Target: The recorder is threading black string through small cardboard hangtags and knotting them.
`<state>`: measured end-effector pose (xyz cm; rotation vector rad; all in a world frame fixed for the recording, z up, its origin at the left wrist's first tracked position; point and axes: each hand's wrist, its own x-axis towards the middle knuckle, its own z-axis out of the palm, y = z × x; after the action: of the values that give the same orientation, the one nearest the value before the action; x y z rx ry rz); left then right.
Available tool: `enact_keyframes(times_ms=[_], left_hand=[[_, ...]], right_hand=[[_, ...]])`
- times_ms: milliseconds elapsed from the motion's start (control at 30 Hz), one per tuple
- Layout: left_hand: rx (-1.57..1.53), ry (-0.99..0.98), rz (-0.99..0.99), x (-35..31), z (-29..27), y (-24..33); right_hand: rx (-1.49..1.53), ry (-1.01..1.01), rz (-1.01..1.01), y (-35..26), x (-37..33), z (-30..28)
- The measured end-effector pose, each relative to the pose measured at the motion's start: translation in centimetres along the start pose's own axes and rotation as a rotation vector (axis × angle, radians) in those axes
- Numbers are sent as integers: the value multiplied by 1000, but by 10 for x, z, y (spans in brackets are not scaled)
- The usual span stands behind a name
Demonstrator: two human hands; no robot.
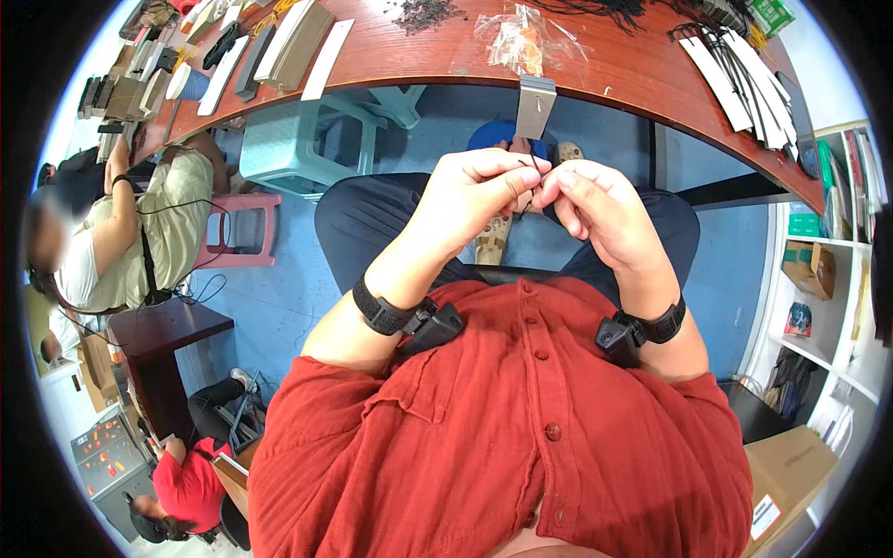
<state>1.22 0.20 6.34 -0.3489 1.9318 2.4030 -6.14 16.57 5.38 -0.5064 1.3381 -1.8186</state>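
A thin black cord is in work at the fingertips, above the lap and short of the near edge of the reddish-brown wooden table. The handling appears to be mid-step: the cord is taken up and not yet laid down. Whether it is knotted, looped or joined to anything is too small to tell. Long flat white strips with black cords among them lie at the table's right end; a heap of small dark pieces lies at the far edge, apparently unused stock.

Left hand: thumb and index finger pinch the cord; the palm faces inward. Right hand: fingers curl, thumb near the index finger, tips just beside the left fingertips; whether they grip the cord cannot be told. Both elbows are bent, forearms converging.
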Motion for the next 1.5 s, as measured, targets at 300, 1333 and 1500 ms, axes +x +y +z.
enact_keyframes(times_ms=[300,1333,1500], left_hand=[[212,70,226,5,0,-14],[1508,660,583,139,-147,85],[878,450,627,79,-85,90]], right_hand=[[163,-1,132,1,4,6],[-95,62,17,3,-1,-14],[54,3,23,-13,-2,-15]])
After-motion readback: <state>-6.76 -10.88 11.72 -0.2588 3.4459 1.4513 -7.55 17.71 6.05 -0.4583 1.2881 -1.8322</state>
